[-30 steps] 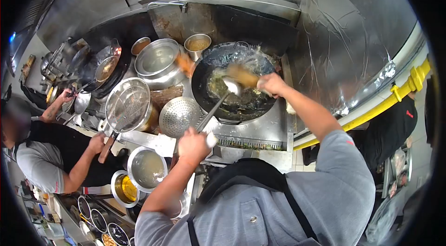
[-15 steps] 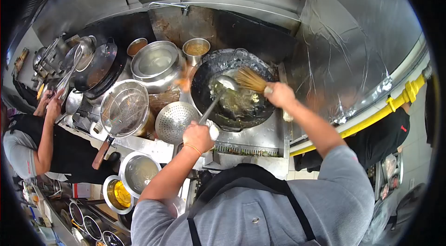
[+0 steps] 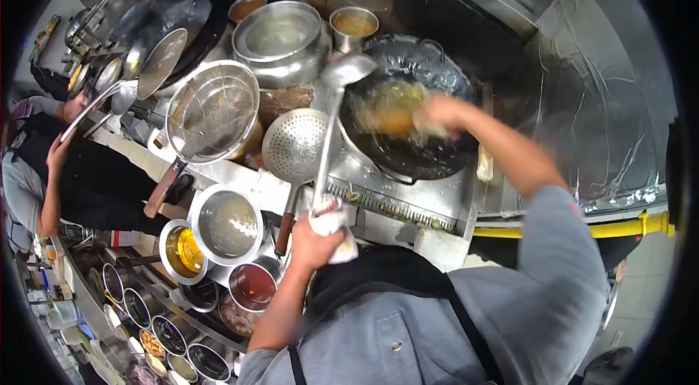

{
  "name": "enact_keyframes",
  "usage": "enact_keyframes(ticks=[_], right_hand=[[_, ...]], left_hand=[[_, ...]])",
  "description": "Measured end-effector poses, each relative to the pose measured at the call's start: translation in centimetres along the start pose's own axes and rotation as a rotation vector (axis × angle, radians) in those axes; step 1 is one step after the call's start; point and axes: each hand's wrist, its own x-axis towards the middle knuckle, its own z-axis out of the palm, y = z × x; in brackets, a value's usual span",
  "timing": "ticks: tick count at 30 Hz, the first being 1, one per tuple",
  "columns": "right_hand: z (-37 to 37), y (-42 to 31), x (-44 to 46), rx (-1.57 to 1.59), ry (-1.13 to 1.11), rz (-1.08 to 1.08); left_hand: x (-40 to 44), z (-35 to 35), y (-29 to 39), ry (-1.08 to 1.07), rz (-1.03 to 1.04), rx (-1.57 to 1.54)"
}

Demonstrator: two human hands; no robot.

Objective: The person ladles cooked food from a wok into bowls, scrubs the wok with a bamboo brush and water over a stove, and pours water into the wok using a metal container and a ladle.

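Observation:
My left hand (image 3: 314,243) is closed on the handle of a metal ladle (image 3: 349,70), with a white cloth (image 3: 331,223) bunched at the grip. The ladle's bowl hangs near the wok's left rim, apart from the liquid. Inside the large black wok (image 3: 419,163), my right hand (image 3: 440,116) grips a bamboo wok brush (image 3: 393,116). Motion blurs the brush, and its bristles are down in murky liquid. A perforated skimmer (image 3: 295,145) with a wooden handle lies just left of the ladle.
A round mesh strainer (image 3: 212,112) and a lidded steel pot (image 3: 280,32) stand left of the wok. Below them are a steel bowl (image 3: 227,225), a pan of yellow liquid (image 3: 171,247) and a pot of red sauce (image 3: 255,287). At far left, a co-worker (image 3: 87,174) handles long utensils.
The ladle has come up out of the wok and over to its left, its bowl raised. My right hand has moved the brush lower in the wok. The whole view has shifted.

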Motion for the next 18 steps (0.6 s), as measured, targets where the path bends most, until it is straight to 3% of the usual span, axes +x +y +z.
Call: enact_keyframes(ticks=[2,4,5,6,7,8,10,11,13,15,16,18], right_hand=[[-1.3,-0.1,6.0,0.787,0.218,0.140],[1.4,-2.3,2.3,0.746,0.322,0.090],[2.4,-1.6,0.5,0.604,0.122,0.051],[3.2,-1.6,-2.8,0.481,0.100,0.026],[3.2,1.0,-3.8,0.209,0.101,-0.137],[1.1,-0.4,-8.1,0.170,-0.009,0.039],[0.0,5.7,-5.2,-0.030,0.006,-0.243],[-1.1,3.5,-5.0,-0.003,-0.099,-0.173],[-0.9,1.1,-0.3,0.419,-0.141,-0.071],[1.1,-0.1,5.0,1.067,0.116,0.002],[2.3,-1.3,4.6,0.967,0.294,0.024],[3.3,-1.4,0.6,0.757,0.146,-0.020]], left_hand=[[0.8,1.2,-1.7,0.115,0.111,0.291],[1.4,2.0,-3.3,0.172,0.152,0.355],[1.6,2.3,-3.8,0.201,0.122,0.324],[1.8,2.3,-4.4,0.232,0.092,0.297],[2.1,2.2,-5.2,0.220,0.094,0.304],[2.5,2.3,-6.1,0.197,0.040,0.338],[3.0,3.1,-7.3,0.178,-0.010,0.380],[3.3,3.6,-7.7,0.221,-0.021,0.400],[3.9,4.2,-8.4,0.269,-0.025,0.431],[4.0,5.0,-8.9,0.244,-0.146,0.511],[4.0,4.9,-9.0,0.248,-0.154,0.510],[4.5,3.1,-9.4,0.003,-0.221,0.502]])
